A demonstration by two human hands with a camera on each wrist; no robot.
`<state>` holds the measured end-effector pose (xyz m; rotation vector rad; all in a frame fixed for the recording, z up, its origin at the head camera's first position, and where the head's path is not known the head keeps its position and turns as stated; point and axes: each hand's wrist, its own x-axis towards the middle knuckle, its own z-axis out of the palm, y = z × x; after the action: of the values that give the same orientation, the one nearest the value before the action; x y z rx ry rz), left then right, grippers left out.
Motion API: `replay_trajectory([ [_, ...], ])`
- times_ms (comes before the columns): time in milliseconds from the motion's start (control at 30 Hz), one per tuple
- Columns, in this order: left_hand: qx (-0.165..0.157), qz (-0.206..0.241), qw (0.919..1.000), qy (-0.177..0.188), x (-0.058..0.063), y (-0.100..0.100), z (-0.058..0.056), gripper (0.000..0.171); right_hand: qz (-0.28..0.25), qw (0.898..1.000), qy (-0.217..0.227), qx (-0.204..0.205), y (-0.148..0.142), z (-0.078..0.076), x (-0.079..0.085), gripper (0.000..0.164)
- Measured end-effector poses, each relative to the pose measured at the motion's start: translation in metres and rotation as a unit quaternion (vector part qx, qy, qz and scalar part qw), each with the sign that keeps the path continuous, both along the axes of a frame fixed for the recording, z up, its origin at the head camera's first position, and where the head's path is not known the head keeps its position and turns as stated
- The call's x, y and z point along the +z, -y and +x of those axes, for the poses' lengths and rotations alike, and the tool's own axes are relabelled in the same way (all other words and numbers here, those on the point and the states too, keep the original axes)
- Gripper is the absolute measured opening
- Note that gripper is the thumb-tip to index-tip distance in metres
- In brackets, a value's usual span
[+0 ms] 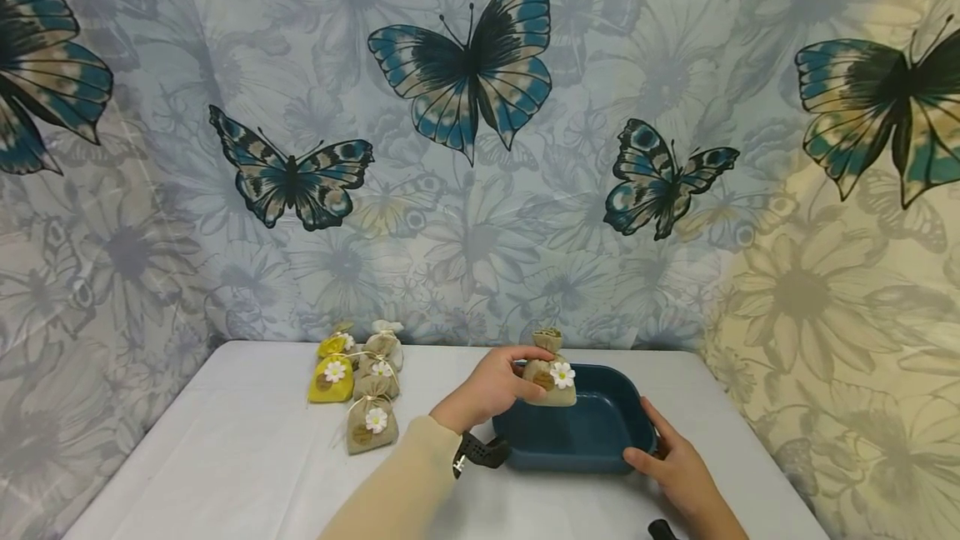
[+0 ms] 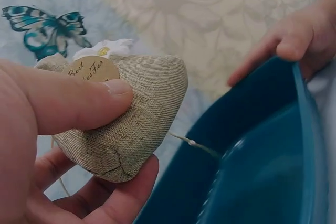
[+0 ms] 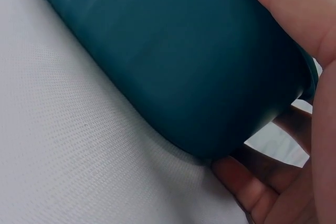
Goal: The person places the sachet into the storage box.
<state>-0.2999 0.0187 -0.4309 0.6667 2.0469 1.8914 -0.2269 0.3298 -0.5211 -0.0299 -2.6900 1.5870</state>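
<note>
My left hand (image 1: 491, 386) pinches a small burlap sachet (image 1: 558, 394), thumb on its front and fingers behind. The sachet has a white daisy and a round brown label (image 2: 94, 69) with script on it. It is held up over the dark blue basin (image 1: 570, 461), whose inside shows no other sachet. My right hand (image 1: 678, 465) grips the basin's right end. In the right wrist view its thumb lies at the rim, and the fingertips (image 3: 233, 174) reach the lower corner of the basin wall (image 3: 173, 72).
Left of the basin, several sachets stand grouped on the white tabletop (image 1: 247, 440): a yellow sachet (image 1: 330, 386) among them and a burlap sachet (image 1: 372, 427) in front. A butterfly-print cloth (image 1: 480, 273) hangs behind the table. A black object (image 1: 662, 530) shows at the bottom edge near my right wrist.
</note>
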Motion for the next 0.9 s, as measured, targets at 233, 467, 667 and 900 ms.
replay_trajectory([
  [233, -0.013, 0.004, 0.9995, 0.029, -0.007, -0.038, -0.004, 0.051, 0.007, 1.000, 0.012, -0.003, 0.002, -0.001, 0.002, 0.089],
  [467, 0.022, -0.044, 0.9988, 0.007, -0.016, -0.069, -0.009, 0.052, 0.006, 1.000, 0.018, -0.004, 0.000, -0.002, 0.003, 0.088],
  [667, 0.039, -0.085, 0.9955, -0.015, -0.031, -0.087, -0.015, 0.049, -0.007, 1.000, 0.017, -0.007, -0.003, -0.002, 0.002, 0.088],
  [900, 0.042, -0.141, 0.9885, -0.036, -0.048, -0.098, -0.021, 0.050, -0.025, 1.000, 0.000, -0.005, -0.002, -0.001, -0.002, 0.085],
])
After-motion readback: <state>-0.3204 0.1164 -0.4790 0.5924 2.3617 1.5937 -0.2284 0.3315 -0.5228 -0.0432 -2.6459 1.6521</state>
